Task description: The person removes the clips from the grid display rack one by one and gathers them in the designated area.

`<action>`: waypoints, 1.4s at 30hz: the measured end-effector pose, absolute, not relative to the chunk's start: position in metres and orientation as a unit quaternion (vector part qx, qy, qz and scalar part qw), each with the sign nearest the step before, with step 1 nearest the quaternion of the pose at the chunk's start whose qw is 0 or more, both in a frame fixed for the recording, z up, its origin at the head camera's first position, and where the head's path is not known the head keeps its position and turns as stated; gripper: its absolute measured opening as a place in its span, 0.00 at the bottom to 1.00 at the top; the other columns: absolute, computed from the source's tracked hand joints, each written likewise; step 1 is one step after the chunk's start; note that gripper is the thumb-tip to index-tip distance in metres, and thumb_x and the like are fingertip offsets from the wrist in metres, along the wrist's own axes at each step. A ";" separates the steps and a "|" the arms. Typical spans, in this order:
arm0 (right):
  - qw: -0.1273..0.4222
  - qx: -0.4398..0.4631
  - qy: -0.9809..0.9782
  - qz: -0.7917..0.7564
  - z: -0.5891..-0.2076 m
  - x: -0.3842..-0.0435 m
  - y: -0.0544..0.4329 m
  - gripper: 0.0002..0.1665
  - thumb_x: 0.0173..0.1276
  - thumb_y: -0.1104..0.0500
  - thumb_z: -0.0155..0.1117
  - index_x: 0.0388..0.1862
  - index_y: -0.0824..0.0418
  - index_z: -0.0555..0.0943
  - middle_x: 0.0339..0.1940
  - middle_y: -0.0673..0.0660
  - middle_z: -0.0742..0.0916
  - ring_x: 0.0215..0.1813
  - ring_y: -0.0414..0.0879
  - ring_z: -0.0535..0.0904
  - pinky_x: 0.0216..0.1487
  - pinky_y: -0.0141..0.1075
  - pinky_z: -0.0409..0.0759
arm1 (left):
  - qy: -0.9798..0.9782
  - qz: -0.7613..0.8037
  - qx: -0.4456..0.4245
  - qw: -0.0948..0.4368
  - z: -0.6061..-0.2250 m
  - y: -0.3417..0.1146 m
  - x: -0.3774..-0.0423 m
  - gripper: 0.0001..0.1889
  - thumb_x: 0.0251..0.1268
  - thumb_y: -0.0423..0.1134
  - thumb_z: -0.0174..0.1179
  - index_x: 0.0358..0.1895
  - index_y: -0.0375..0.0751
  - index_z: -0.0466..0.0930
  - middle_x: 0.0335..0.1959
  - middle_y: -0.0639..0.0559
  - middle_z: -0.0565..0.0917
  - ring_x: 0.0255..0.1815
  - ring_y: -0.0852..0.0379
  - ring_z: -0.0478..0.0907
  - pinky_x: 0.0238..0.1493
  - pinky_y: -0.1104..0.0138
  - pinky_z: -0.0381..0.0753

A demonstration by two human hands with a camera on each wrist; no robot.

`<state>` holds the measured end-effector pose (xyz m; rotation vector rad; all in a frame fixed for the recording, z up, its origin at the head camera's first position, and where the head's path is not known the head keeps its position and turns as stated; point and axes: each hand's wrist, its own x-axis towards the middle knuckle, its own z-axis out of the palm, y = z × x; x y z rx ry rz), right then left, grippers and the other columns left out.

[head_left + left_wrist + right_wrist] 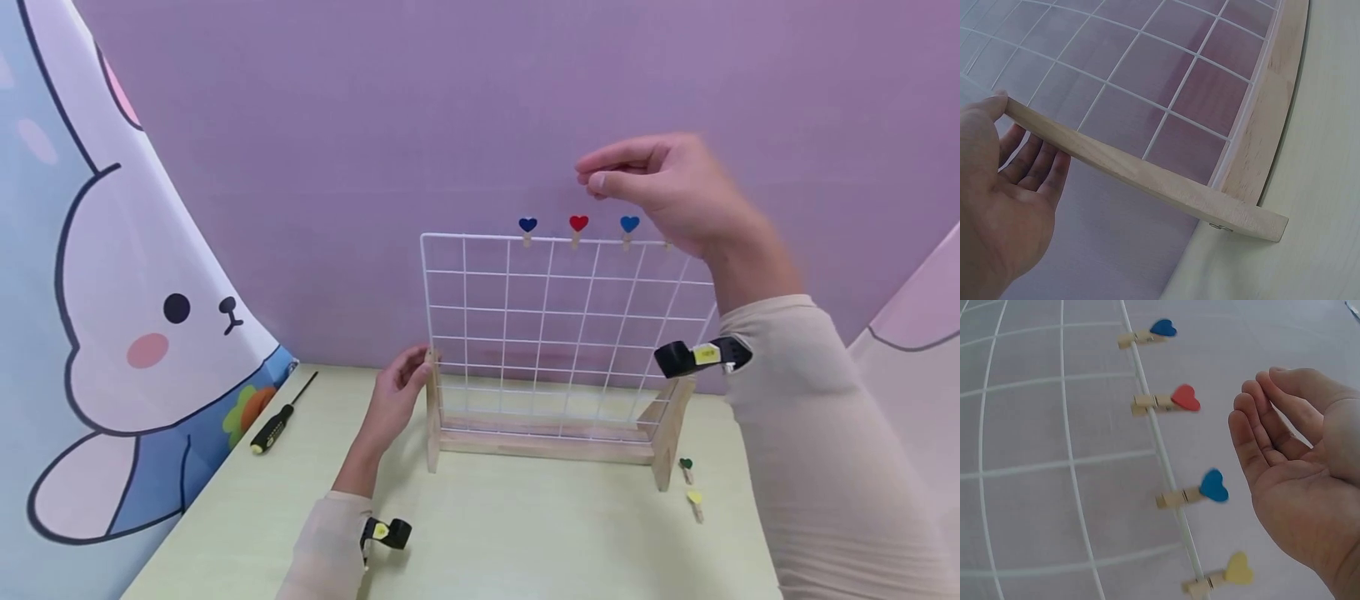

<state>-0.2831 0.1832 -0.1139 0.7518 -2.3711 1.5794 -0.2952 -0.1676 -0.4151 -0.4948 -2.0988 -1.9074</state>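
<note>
A white wire grid (551, 312) stands upright in a wooden stand (547, 447). My left hand (399, 387) grips the upper end of the stand's left post; in the left wrist view the thumb lies at the tip of the post (1129, 170) and the fingers curl behind it. Above the grid's top wire hovers my right hand (675, 187), empty, its fingers loosely bent. Heart clothespins are clipped along that wire: dark blue (528, 224), red (578, 222) and blue (629, 223), plus a yellow one (1239, 569) mostly hidden behind the right hand in the head view.
On the table (555, 542), right of the stand, lie a green heart clothespin (686, 468) and a yellow heart clothespin (696, 504). A black-and-yellow screwdriver (277, 425) rests at the far left. Behind it hangs a bunny-print cloth (142, 292); a purple backdrop (337, 167) rises at the rear.
</note>
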 end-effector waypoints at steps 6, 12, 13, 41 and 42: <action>0.093 0.259 -0.808 0.521 -0.115 -0.284 0.167 0.18 0.70 0.56 0.72 0.57 0.59 0.88 0.49 0.48 0.92 0.54 0.43 0.84 0.55 0.23 0.81 | -0.722 -0.658 -0.173 0.129 -0.416 -0.167 -0.296 0.22 0.81 0.39 0.55 0.70 0.32 0.72 0.63 0.34 0.80 0.57 0.66 0.80 0.62 0.78 0.78; 0.084 0.262 -0.817 0.507 -0.113 -0.287 0.154 0.18 0.70 0.55 0.72 0.56 0.58 0.88 0.52 0.50 0.90 0.56 0.45 0.83 0.56 0.24 0.81 | -0.723 -0.656 -0.170 0.131 -0.414 -0.168 -0.297 0.22 0.80 0.40 0.55 0.70 0.34 0.72 0.63 0.35 0.81 0.56 0.67 0.80 0.62 0.78 0.79; 0.083 0.262 -0.818 0.505 -0.113 -0.287 0.152 0.18 0.70 0.55 0.73 0.56 0.58 0.88 0.52 0.50 0.91 0.56 0.45 0.83 0.56 0.24 0.81 | -0.724 -0.656 -0.170 0.131 -0.414 -0.168 -0.298 0.22 0.80 0.40 0.55 0.70 0.34 0.72 0.63 0.36 0.81 0.56 0.67 0.80 0.62 0.78 0.79; 0.060 0.270 -0.843 0.462 -0.134 -0.307 0.131 0.15 0.69 0.61 0.71 0.54 0.63 0.88 0.39 0.46 0.92 0.38 0.42 0.85 0.30 0.33 0.80 | -0.729 -0.651 -0.165 0.131 -0.414 -0.169 -0.297 0.23 0.81 0.40 0.55 0.70 0.32 0.71 0.64 0.35 0.81 0.56 0.68 0.80 0.61 0.79 0.78; 0.062 0.272 -0.842 0.462 -0.135 -0.308 0.131 0.15 0.69 0.61 0.71 0.53 0.63 0.88 0.38 0.45 0.92 0.37 0.41 0.84 0.29 0.33 0.80 | -0.729 -0.651 -0.166 0.131 -0.414 -0.169 -0.297 0.23 0.81 0.40 0.55 0.71 0.32 0.71 0.64 0.35 0.81 0.56 0.68 0.80 0.61 0.79 0.78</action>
